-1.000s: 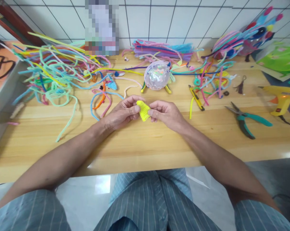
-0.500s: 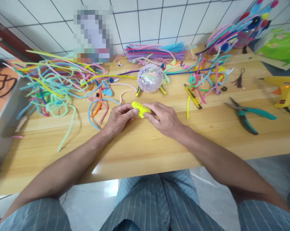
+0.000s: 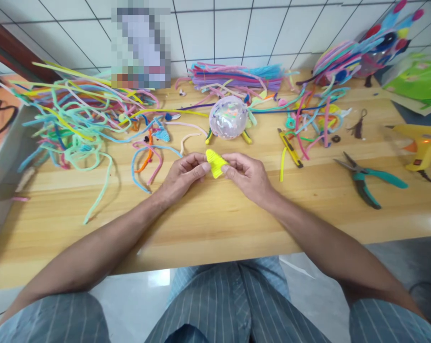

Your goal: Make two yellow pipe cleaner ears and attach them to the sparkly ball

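A small yellow triangular piece of coiled pipe cleaner [image 3: 215, 164] is held between my two hands over the middle of the table. My left hand [image 3: 186, 172] pinches its left edge with thumb and fingers. On the other side, my right hand [image 3: 246, 174] grips the right edge, thumb in front. Ridges run across the face of the piece. Just behind it stands a clear round ball [image 3: 228, 118] with colourful bits inside and yellow-green legs under it. A short yellow pipe cleaner [image 3: 283, 164] lies to the right, beside a yellow utility knife [image 3: 290, 148].
Tangled pipe cleaners [image 3: 83, 133] cover the left side of the wooden table [image 3: 215, 228]. A bundle of pipe cleaners [image 3: 236, 76] lies at the back wall. To the right are pliers [image 3: 368, 178], a yellow glue gun [image 3: 417, 143] and a green package [image 3: 417, 78].
The yellow piece has been turned so its broad ridged face shows as a triangle. Both hands keep hold of it, their fingers slightly shifted. The camera view has moved a little.
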{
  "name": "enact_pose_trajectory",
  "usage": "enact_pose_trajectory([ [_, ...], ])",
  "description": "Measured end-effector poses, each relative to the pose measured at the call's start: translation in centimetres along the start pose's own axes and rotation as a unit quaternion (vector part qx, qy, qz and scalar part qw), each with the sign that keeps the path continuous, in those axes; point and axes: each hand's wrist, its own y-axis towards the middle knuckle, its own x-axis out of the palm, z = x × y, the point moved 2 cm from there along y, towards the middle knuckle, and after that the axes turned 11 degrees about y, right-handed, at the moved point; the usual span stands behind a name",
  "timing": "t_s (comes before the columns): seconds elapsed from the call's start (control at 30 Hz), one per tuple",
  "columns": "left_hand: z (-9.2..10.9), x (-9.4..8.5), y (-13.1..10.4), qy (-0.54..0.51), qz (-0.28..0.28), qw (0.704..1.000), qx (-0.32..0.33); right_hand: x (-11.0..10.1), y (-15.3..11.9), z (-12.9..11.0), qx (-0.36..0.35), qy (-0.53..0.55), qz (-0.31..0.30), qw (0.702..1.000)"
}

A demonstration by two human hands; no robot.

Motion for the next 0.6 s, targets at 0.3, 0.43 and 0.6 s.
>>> enact_pose_trajectory([
  [0.3, 0.28, 0.11, 0.07, 0.047, -0.025, 0.999, 0.001, -0.22, 0.1, 0.19, -0.036, -0.062, -0.006, 0.997],
  [0.43, 0.38, 0.3, 0.07, 0.048, -0.029, 0.998, 0.01, -0.33, 0.13, -0.05, -0.082, -0.12, 0.006, 0.989],
  [0.6, 0.3, 0.37, 0.11, 0.047, -0.039, 0.998, 0.032, -0.32, 0.21, -0.3, -0.144, -0.185, 0.005, 0.972],
])
